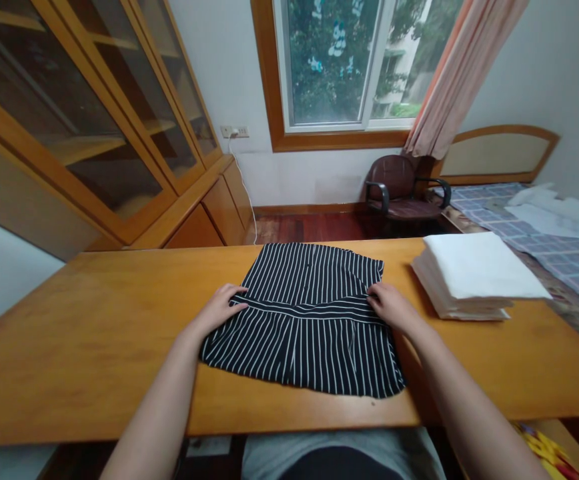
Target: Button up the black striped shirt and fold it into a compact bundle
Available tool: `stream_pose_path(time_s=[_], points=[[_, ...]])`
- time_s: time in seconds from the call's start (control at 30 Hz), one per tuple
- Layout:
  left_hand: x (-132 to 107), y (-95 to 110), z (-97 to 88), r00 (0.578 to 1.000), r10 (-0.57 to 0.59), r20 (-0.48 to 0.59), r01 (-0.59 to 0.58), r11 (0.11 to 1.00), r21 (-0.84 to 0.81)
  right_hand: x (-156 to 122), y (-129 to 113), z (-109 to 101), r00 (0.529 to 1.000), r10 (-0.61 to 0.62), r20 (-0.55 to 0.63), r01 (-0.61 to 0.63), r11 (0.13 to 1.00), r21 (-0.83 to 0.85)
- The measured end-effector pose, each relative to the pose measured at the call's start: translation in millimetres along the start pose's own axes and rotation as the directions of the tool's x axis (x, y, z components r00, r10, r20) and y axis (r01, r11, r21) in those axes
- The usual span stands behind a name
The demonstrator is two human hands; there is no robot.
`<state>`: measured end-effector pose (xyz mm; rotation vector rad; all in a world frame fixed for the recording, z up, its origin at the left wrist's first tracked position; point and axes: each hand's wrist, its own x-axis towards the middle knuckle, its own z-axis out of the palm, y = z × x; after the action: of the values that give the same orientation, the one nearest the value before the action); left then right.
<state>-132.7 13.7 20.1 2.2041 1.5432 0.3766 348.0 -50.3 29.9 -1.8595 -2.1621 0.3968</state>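
Note:
A black garment with white stripes (314, 347) lies spread on the wooden table in front of me, with a horizontal band across its middle. My left hand (223, 308) is at the left end of that band, thumb and fingers gripping the cloth edge. At the opposite end, my right hand (391, 307) pinches the band's right edge. The cloth between both hands lies mostly flat, with small wrinkles near the band. Whether it is a dress or another kind of clothing, I cannot tell.
A stack of folded white cloths (479, 273) stands on the table (94, 333) to the right. Beyond the table are a brown armchair (402, 190) and a bed (549, 233). A glass-door cabinet (119, 153) rises at the left; a window (329, 73) is behind.

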Motion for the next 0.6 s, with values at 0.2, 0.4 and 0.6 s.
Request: stream_pose_path(time_s=[0.2,0.4,0.6], points=[[4.7,-7.2,-2.0,0.996,-0.052,0.067,0.062,0.986,-0.155,-13.6,18.7,6.5,0.989,0.121,0.082,-0.138,0.953,0.269],[-1.6,-7.8,-4.2,0.976,-0.149,0.158,0.186,0.949,-0.256,-26.6,43.5,6.8,0.980,0.153,0.128,-0.186,0.936,0.299],[-10.7,-14.5,-3.5,0.928,-0.150,0.340,0.229,0.951,-0.205,-27.1,42.9,1.3,0.981,0.192,0.032,-0.193,0.980,0.051]])
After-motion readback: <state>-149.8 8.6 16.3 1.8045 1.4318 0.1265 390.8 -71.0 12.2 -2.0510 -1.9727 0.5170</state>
